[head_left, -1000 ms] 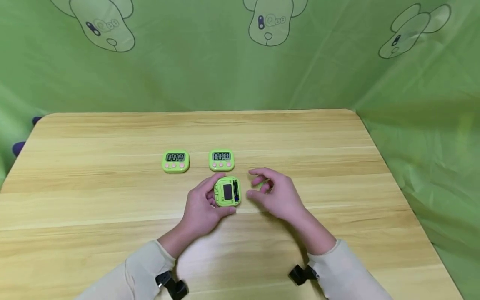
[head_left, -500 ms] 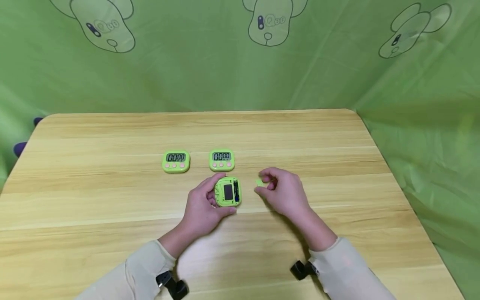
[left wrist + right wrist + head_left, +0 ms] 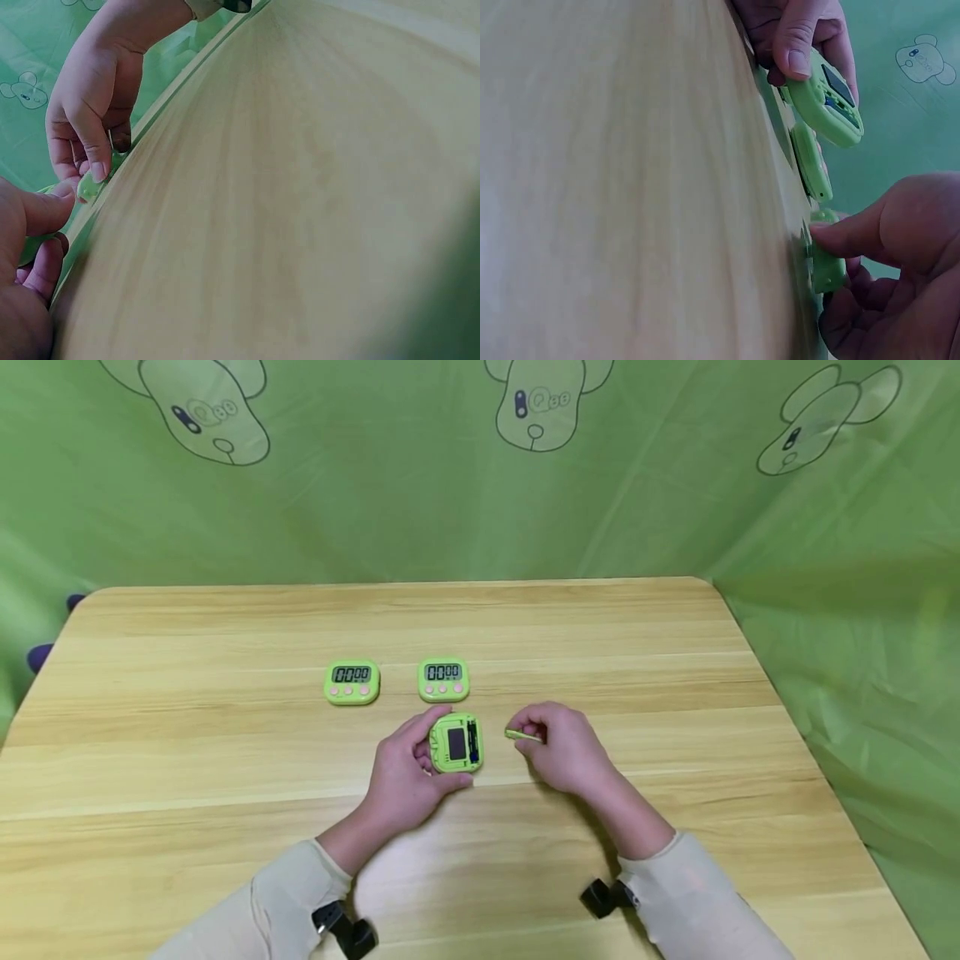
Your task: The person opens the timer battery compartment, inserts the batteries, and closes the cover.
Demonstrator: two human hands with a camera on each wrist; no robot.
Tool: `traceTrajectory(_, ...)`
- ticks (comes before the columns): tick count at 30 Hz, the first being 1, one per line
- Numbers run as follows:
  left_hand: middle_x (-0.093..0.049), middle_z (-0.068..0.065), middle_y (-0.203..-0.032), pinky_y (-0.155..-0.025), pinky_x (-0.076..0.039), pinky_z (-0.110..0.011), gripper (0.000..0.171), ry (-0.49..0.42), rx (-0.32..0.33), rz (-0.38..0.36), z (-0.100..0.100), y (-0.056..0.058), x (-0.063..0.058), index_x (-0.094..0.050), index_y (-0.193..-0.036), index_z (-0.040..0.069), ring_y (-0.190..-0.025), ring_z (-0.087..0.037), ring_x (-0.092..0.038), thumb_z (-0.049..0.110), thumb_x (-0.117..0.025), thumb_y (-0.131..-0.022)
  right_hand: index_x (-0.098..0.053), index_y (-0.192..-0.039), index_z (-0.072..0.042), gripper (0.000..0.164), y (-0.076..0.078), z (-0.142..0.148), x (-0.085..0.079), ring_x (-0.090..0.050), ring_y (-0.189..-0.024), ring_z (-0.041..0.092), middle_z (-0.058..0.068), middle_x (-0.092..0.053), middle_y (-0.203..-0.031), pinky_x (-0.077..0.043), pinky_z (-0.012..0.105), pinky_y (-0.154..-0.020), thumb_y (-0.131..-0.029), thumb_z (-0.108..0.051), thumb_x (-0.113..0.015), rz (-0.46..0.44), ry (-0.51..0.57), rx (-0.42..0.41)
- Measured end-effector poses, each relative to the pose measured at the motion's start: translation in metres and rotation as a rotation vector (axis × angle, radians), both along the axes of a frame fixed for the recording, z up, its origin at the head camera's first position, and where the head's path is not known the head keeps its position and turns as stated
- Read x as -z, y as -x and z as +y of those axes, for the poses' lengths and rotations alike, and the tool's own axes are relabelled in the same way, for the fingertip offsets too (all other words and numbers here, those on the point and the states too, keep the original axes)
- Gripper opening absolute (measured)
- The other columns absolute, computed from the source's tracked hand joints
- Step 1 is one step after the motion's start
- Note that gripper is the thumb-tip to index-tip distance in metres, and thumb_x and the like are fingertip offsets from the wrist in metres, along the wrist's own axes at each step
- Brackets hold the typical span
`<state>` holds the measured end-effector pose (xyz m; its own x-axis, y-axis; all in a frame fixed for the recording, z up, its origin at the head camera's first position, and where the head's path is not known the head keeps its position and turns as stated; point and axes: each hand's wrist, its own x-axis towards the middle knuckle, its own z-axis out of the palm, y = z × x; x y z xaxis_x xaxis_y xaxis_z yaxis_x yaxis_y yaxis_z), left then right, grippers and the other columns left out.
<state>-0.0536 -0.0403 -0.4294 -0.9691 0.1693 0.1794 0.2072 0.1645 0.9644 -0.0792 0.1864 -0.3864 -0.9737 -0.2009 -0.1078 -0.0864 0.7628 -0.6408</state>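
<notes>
My left hand [image 3: 405,777] holds a green digital timer [image 3: 442,763] by its edges, back side up. Its battery compartment is uncovered, with a dark battery [image 3: 472,741] along the right side and a dark square beside it. To the right, my right hand [image 3: 567,750] pinches a small green battery cover [image 3: 521,736] between thumb and fingers, seen nearly edge-on in the head view. In the right wrist view the cover [image 3: 826,262] shows its flat face and small tabs, apart from the timer [image 3: 821,97]. Part of the cover is hidden by the fingers.
Two more green timers lie face up beyond my hands, a left one [image 3: 352,683] and a right one [image 3: 443,681], displays reading zeros. They rest on a wooden table [image 3: 225,727]. A green curtain [image 3: 390,510] hangs behind the table's far edge.
My right hand has drawn slightly away from the timer and turned the battery cover from flat to nearly edge-on. The left hand and timer have stayed in place.
</notes>
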Motion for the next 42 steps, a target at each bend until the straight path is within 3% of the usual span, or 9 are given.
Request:
traceTrajectory(6, -0.064, -0.005, -0.115, -0.062, -0.059, -0.028, 0.094, 0.0, 0.004, -0.01, -0.001, 0.0, 0.0, -0.054, -0.141, 0.005, -0.073, -0.014, -0.067, -0.007, -0.094, -0.057, -0.075, -0.102, -0.008, 0.017, -0.002, -0.002, -0.002, -0.061, -0.075, 0.019, 0.0, -0.067, -0.084, -0.054, 0.034, -0.069, -0.086, -0.004, -0.078, -0.026, 0.181, 0.047)
traceTrajectory(12, -0.064, -0.004, -0.114, -0.061, -0.058, -0.028, 0.093, 0.007, 0.004, -0.01, -0.001, 0.0, 0.0, -0.055, -0.141, 0.005, -0.072, -0.012, -0.066, -0.007, -0.094, -0.057, -0.071, -0.112, 0.004, 0.027, -0.006, -0.011, -0.005, -0.069, -0.076, 0.025, 0.015, -0.07, -0.093, -0.061, 0.037, -0.07, -0.086, 0.007, -0.073, -0.18, 0.569, 0.111)
traceTrajectory(15, -0.064, -0.004, -0.115, -0.061, -0.058, -0.028, 0.093, 0.005, 0.004, -0.015, -0.001, 0.0, -0.001, -0.055, -0.141, 0.005, -0.072, -0.011, -0.066, -0.007, -0.094, -0.058, -0.068, -0.112, 0.009, 0.026, -0.008, -0.015, -0.003, -0.069, -0.074, 0.025, 0.02, -0.07, -0.092, -0.061, 0.036, -0.068, -0.086, 0.01, -0.071, -0.239, 0.682, 0.14)
traceTrajectory(20, -0.064, -0.004, -0.116, -0.061, -0.059, -0.028, 0.093, -0.003, 0.01, -0.016, -0.001, 0.0, -0.001, -0.054, -0.141, 0.004, -0.073, -0.012, -0.066, -0.008, -0.094, -0.058, -0.068, -0.107, 0.008, 0.022, -0.01, -0.019, 0.0, -0.067, -0.071, 0.024, 0.016, -0.071, -0.086, -0.059, 0.03, -0.062, -0.085, 0.008, -0.073, -0.253, 0.677, 0.17)
traceTrajectory(28, -0.064, -0.004, -0.116, -0.06, -0.058, -0.029, 0.092, -0.011, 0.01, -0.01, -0.002, 0.001, 0.0, -0.054, -0.141, 0.004, -0.071, -0.013, -0.066, -0.008, -0.093, -0.058, -0.069, -0.108, 0.007, 0.023, -0.01, -0.022, 0.002, -0.068, -0.072, 0.024, 0.017, -0.069, -0.09, -0.061, 0.036, -0.064, -0.085, 0.008, -0.073, -0.259, 0.705, 0.181)
traceTrajectory(35, -0.064, -0.004, -0.116, -0.06, -0.058, -0.029, 0.093, -0.01, 0.012, -0.007, -0.002, 0.001, 0.001, -0.054, -0.141, 0.004, -0.071, -0.013, -0.066, -0.008, -0.093, -0.058, -0.068, -0.11, 0.009, 0.024, -0.01, -0.022, 0.003, -0.068, -0.071, 0.022, 0.019, -0.068, -0.091, -0.06, 0.035, -0.063, -0.085, 0.01, -0.072, -0.248, 0.763, 0.153)
traceTrajectory(42, -0.064, -0.006, -0.117, -0.061, -0.058, -0.028, 0.093, -0.019, 0.018, 0.003, -0.002, 0.0, 0.001, -0.054, -0.141, 0.003, -0.073, -0.013, -0.067, -0.008, -0.093, -0.058, -0.073, -0.106, 0.002, 0.022, -0.01, -0.028, 0.006, -0.069, -0.075, 0.025, 0.013, -0.071, -0.088, -0.06, 0.032, -0.067, -0.084, 0.003, -0.077, -0.174, 0.643, 0.151)
